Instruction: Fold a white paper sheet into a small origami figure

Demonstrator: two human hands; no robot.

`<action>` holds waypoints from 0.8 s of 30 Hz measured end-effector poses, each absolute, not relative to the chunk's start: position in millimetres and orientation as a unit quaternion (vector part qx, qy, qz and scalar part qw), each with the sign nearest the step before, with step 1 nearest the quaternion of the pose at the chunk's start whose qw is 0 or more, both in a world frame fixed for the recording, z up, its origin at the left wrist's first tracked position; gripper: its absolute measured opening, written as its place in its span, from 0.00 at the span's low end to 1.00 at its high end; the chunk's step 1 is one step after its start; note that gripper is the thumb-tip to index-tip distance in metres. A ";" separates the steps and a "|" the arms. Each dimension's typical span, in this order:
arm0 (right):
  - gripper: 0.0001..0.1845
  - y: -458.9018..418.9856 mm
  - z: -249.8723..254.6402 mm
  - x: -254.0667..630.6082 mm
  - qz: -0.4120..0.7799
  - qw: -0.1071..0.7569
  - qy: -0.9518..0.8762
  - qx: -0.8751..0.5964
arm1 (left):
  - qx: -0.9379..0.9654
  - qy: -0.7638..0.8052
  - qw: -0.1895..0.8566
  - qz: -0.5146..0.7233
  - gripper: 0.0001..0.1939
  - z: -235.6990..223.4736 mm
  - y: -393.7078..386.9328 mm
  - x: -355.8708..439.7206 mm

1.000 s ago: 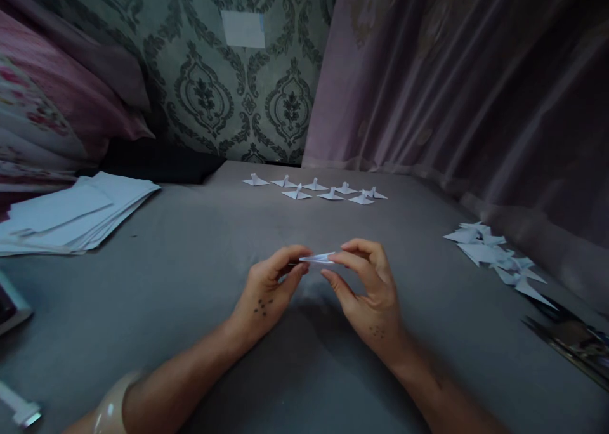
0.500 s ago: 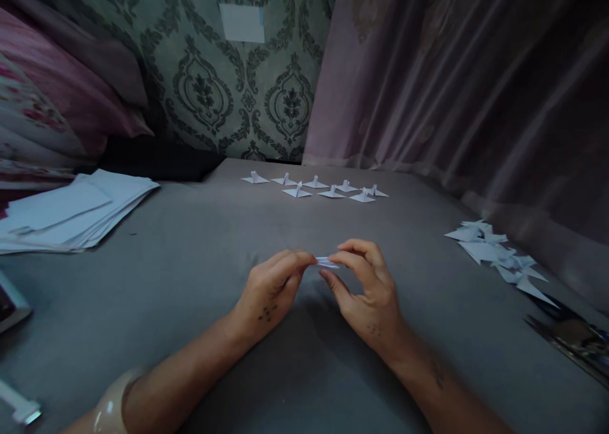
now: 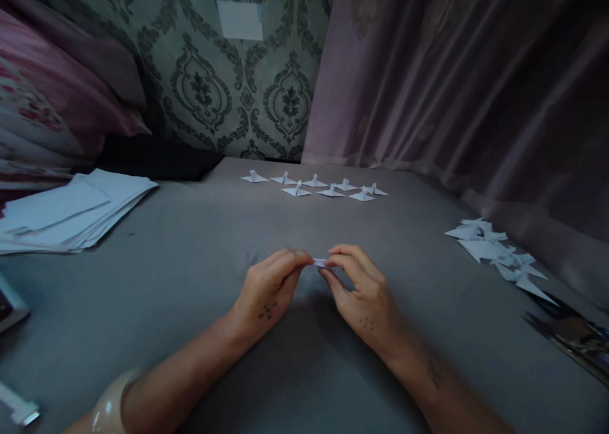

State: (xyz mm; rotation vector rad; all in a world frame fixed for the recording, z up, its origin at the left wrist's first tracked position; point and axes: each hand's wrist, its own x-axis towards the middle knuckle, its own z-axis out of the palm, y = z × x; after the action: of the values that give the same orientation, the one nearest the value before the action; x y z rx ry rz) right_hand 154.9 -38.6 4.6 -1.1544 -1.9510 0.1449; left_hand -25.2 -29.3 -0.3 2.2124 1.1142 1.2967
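Observation:
A small folded piece of white paper [image 3: 319, 263] spans the gap between my fingertips, low over the grey table [image 3: 200, 231]. My left hand [image 3: 271, 282] pinches its left end between thumb and fingers. On the other end, my right hand [image 3: 364, 291] closes thumb and index finger, with the other fingers curled above. Most of the paper's folds are hidden behind the fingers. Beyond the hands, several white folded paper figures [image 3: 297, 190] stand in two loose rows.
A stack of white paper sheets [image 3: 114, 199] lies at the left, near a black cloth [image 3: 162, 158]. On the right are a heap of folded paper pieces [image 3: 490, 250] and a dark object [image 3: 566, 332]. A white cable plug [image 3: 23, 412] sits at the lower left.
My right thumb and index finger have come together on the paper's right end, so less of it shows. My left hand keeps its pinch, shifted slightly left.

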 end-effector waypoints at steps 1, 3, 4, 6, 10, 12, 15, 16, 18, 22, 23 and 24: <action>0.04 -38.5 4.0 155.2 0.062 0.417 -0.782 -0.459 | 0.780 0.391 0.177 0.456 0.09 0.0 -29.4 -25.0; 0.04 -38.6 3.5 155.8 0.072 0.400 -0.791 -0.458 | 0.782 0.388 0.189 0.449 0.09 0.0 -29.4 -24.3; 0.04 -38.8 3.6 156.0 0.075 0.387 -0.795 -0.460 | 0.783 0.388 0.195 0.445 0.09 -0.2 -29.2 -23.8; 0.05 -39.5 4.1 156.4 0.079 0.359 -0.804 -0.467 | 0.784 0.391 0.204 0.437 0.09 -0.9 -28.6 -22.9; 0.06 -41.5 5.0 156.2 0.079 0.316 -0.819 -0.473 | 0.776 0.408 0.226 0.425 0.05 -0.7 -27.9 -21.6; 0.06 -42.3 5.3 155.8 0.083 0.309 -0.819 -0.477 | 0.766 0.415 0.248 0.424 0.05 0.5 -27.6 -21.8; 0.05 -42.5 6.9 155.4 0.127 0.316 -0.802 -0.492 | 0.746 0.426 0.287 0.425 0.05 1.9 -25.8 -22.8; 0.05 -42.2 7.7 155.3 0.157 0.319 -0.789 -0.500 | 0.735 0.433 0.303 0.425 0.05 1.9 -24.7 -23.1; 0.04 -40.9 9.9 155.2 0.238 0.327 -0.749 -0.524 | 0.699 0.453 0.345 0.433 0.03 1.0 -21.7 -23.3; 0.07 -37.3 14.4 154.6 0.423 0.363 -0.633 -0.537 | 0.582 0.452 0.506 0.449 0.12 -0.2 -17.4 -22.3; 0.10 -36.5 15.3 154.3 0.456 0.372 -0.609 -0.532 | 0.554 0.448 0.548 0.439 0.14 0.2 -17.2 -22.0; 0.11 -35.9 16.1 153.9 0.482 0.379 -0.588 -0.528 | 0.531 0.446 0.585 0.421 0.16 0.7 -17.3 -21.7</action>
State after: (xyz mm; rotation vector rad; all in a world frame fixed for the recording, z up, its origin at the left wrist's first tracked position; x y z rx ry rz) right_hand 153.9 -35.9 16.1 -1.3492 -1.5019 1.2313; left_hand -21.7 -17.3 0.7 1.2379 1.0404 0.9828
